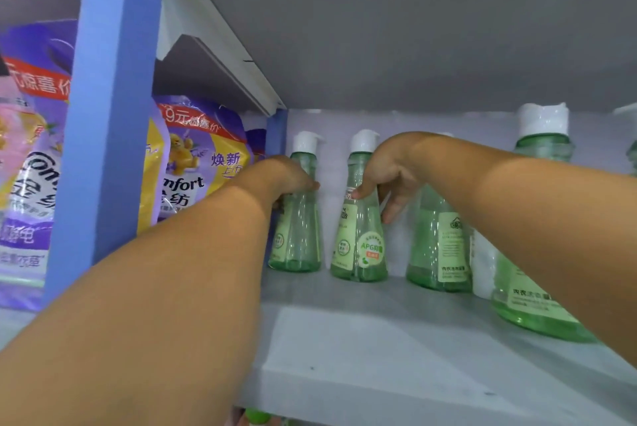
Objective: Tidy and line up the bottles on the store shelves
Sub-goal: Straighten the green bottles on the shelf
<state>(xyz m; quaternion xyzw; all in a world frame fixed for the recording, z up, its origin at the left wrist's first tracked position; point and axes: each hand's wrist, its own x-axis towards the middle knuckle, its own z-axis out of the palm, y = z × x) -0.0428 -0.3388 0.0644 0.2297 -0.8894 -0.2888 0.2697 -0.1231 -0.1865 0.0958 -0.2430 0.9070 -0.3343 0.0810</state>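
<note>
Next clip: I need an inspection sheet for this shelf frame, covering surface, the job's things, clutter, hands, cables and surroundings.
Surface: grey shelf board, front part bare.
Job's things: green pump bottles upright along the back: leftmost bottle, second bottle, third bottle, and a nearer bottle further forward on the right, out of line.
Clutter: nothing seen.
Hands: left hand grips the leftmost bottle; right hand holds the second bottle with the thumb on its neck and the fingers behind it.
Cables: nothing seen.
Surroundings: blue upright post; purple refill pouches in the bay to the left; underside of the shelf above.
</note>
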